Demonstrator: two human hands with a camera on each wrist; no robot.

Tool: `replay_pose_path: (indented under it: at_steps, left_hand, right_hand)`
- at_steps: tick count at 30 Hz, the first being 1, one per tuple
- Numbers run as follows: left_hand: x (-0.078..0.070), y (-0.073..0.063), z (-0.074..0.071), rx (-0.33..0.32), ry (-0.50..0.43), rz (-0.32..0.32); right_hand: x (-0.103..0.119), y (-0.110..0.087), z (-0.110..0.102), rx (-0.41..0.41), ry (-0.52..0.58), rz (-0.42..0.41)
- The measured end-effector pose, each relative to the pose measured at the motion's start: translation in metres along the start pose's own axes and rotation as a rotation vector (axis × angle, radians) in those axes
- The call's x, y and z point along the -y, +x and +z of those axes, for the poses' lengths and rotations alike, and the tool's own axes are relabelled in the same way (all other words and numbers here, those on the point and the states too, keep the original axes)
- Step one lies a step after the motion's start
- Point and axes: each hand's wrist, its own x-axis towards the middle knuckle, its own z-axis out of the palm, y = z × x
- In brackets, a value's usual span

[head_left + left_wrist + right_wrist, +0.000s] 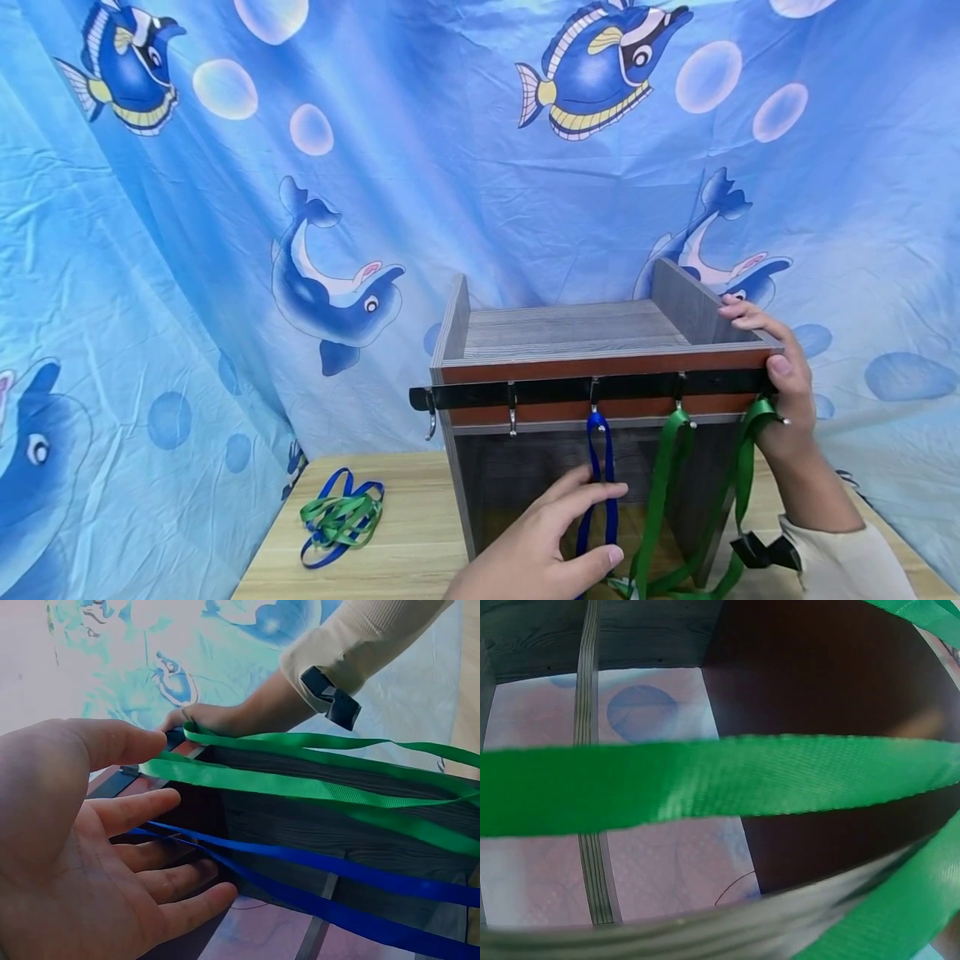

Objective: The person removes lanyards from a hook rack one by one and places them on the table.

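Observation:
A grey wooden shelf unit [570,329] carries a black hook rail [555,392] along its reddish-brown front board. My right hand [791,400] grips the unit's right front corner, thumb at the front and fingers over the side panel. From the middle hook hangs a blue ribbon lanyard [611,500]; green ribbon lanyards [660,492] hang from the two hooks to its right. My left hand [540,533] is in front of the blue lanyard, its fingers spread and loosely extended. In the left wrist view, the blue strands [300,862] pass behind these fingers.
On the wooden table [405,500], left of the unit, lies a tangled pile of green and blue lanyards [341,517]. The rail's two left hooks [512,417] hold nothing. A blue curtain [465,192] printed with sea animals stands close behind the unit.

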Motion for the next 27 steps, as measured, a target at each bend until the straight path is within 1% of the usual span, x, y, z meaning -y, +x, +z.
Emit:
replay_pose_path:
  at_steps: [4,8,11,16,23,27]
  left_hand:
    - [0.002,0.001,0.001,0.019,-0.007,-0.021]
    - [0.004,0.002,0.001,0.035,-0.024,-0.004]
    - [0.004,0.002,0.0,0.044,-0.038,0.031]
    - [0.002,-0.002,-0.002,0.042,-0.046,0.113]
    - [-0.004,-0.009,-0.005,0.012,-0.031,0.215]
    - [-0.009,-0.015,-0.006,-0.02,-0.01,0.277]
  right_hand:
    - [-0.001,0.0,0.0,-0.001,0.006,0.002]
    - [-0.001,0.0,0.001,0.0,0.019,0.002]
    - [-0.002,0.0,0.001,0.0,0.016,0.0]
    - [-0.001,-0.001,0.0,0.0,-0.001,0.005]
    - [-0.001,0.0,0.0,0.005,-0.009,0.003]
    - [-0.001,0.0,0.0,0.006,-0.014,-0.003]
